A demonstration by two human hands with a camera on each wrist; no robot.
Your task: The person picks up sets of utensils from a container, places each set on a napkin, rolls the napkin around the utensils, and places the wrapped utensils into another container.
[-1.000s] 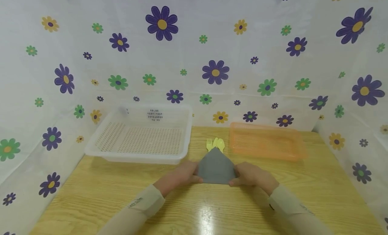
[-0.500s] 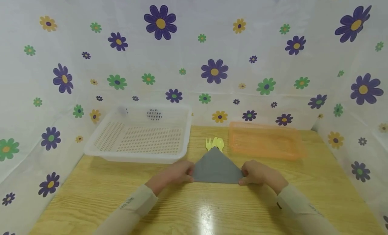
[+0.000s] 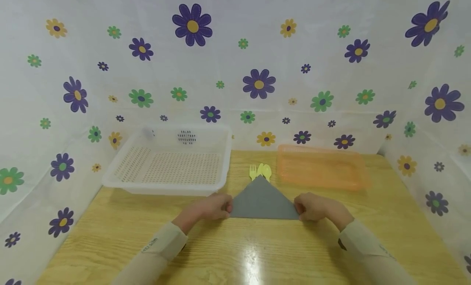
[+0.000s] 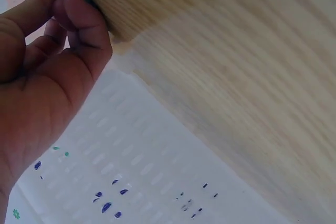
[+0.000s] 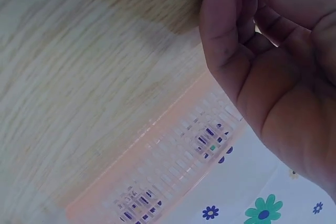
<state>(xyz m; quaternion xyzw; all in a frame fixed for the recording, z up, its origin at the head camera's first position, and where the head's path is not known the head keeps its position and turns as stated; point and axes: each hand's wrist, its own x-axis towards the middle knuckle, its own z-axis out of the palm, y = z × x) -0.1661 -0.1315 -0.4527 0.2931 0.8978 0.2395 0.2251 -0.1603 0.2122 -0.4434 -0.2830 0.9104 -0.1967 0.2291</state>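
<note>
A grey cloth napkin [image 3: 262,201], folded into a triangle, lies on the table with its point facing away from me. Its left corner is pinched between the thumb and curled fingers of my left hand [image 3: 213,206]. My right hand [image 3: 315,206] pinches the opposite corner the same way. Past the napkin's tip show the heads of a yellow plastic fork [image 3: 252,171], knife [image 3: 260,169] and spoon [image 3: 267,171]; their handles are hidden by the cloth. In both wrist views only a small dark bit of the napkin shows at the fingertips.
A white perforated basket [image 3: 176,191] stands at the back left, close beyond my left hand. At the back right sits a shallow orange basket [image 3: 320,184]. Flower-printed sheeting [image 3: 235,64] walls off the back and both sides of the wooden table [image 3: 220,248].
Both hands have moved apart along the napkin's near edge, out to its corners. The napkin has gone from a narrower shape with its sides covered or tucked to a wide, flat triangle.
</note>
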